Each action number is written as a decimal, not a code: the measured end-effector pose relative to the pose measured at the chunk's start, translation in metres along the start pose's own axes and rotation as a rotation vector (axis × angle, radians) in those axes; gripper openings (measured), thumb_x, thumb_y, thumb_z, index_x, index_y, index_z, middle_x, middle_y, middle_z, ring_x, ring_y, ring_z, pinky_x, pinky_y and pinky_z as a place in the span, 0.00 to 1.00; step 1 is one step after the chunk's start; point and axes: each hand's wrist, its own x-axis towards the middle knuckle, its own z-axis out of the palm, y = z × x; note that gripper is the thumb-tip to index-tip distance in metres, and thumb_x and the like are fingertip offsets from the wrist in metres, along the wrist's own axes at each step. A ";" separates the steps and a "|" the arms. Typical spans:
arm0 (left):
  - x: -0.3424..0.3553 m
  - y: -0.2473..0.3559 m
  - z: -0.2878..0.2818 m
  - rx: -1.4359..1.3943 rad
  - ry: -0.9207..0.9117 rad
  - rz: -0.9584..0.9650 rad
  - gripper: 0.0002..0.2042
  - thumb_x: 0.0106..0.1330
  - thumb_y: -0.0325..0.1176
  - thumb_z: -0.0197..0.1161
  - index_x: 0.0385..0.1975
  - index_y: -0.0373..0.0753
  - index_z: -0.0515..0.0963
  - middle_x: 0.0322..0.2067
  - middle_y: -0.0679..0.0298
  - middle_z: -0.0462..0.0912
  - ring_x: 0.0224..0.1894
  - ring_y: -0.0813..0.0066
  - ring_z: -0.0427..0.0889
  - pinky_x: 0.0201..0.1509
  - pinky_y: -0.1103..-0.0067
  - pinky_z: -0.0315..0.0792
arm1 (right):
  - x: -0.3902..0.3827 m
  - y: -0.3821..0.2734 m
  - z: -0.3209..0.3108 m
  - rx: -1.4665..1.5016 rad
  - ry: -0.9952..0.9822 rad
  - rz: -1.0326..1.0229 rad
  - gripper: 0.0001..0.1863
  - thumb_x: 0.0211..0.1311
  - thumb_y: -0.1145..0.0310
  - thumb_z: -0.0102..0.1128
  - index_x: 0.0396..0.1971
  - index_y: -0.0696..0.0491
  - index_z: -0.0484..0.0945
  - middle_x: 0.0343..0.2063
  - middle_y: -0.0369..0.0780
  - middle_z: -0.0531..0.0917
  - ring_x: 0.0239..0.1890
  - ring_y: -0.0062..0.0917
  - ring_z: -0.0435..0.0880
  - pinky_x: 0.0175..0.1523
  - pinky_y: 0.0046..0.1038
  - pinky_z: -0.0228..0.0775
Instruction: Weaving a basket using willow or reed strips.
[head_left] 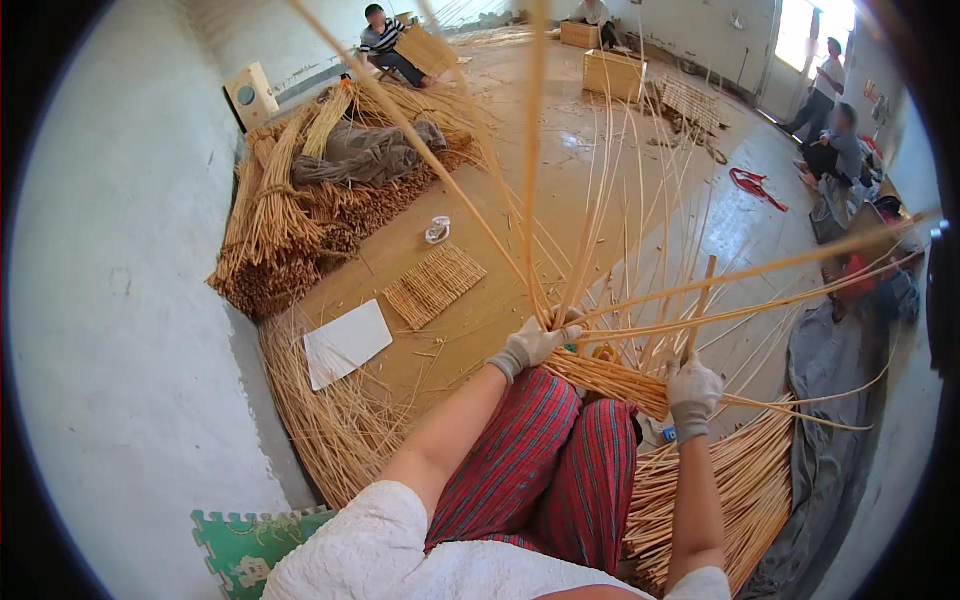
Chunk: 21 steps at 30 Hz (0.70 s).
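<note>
A partly woven piece of pale willow rods (610,382) lies across my lap over red striped trousers, with long loose rods (535,200) fanning up and out from it. My left hand (540,343), in a pale glove, is closed around the rods at the left end of the weave. My right hand (693,392), gloved too, grips a thicker upright stake (702,310) at the right end. A bundle of rods (715,490) lies beside my right leg.
Rod piles (270,230) with grey cloth lie back left, near a woven mat (435,285) and white board (347,342). Several people sit or stand farther back, among them a seated worker (385,40) with a panel. Grey sheeting (830,400) runs along the right wall.
</note>
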 end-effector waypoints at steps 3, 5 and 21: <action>0.002 -0.005 0.001 0.088 0.007 0.002 0.13 0.68 0.37 0.67 0.48 0.40 0.81 0.41 0.66 0.85 0.47 0.77 0.80 0.55 0.76 0.74 | -0.011 -0.009 0.000 -0.005 0.049 0.017 0.22 0.67 0.46 0.54 0.40 0.51 0.79 0.24 0.47 0.85 0.30 0.45 0.86 0.37 0.46 0.74; 0.002 -0.003 0.005 0.167 0.005 -0.029 0.11 0.70 0.39 0.64 0.45 0.40 0.81 0.38 0.68 0.84 0.43 0.77 0.80 0.51 0.75 0.74 | -0.015 -0.007 0.001 -0.013 0.066 0.040 0.21 0.67 0.47 0.54 0.40 0.52 0.79 0.22 0.48 0.85 0.29 0.45 0.86 0.36 0.46 0.74; 0.008 -0.067 -0.026 1.355 -0.088 -0.158 0.29 0.71 0.29 0.47 0.74 0.48 0.56 0.31 0.47 0.83 0.24 0.58 0.81 0.25 0.62 0.75 | -0.096 -0.004 -0.024 0.415 0.599 -0.354 0.17 0.59 0.66 0.65 0.49 0.51 0.81 0.44 0.44 0.85 0.47 0.37 0.82 0.52 0.38 0.73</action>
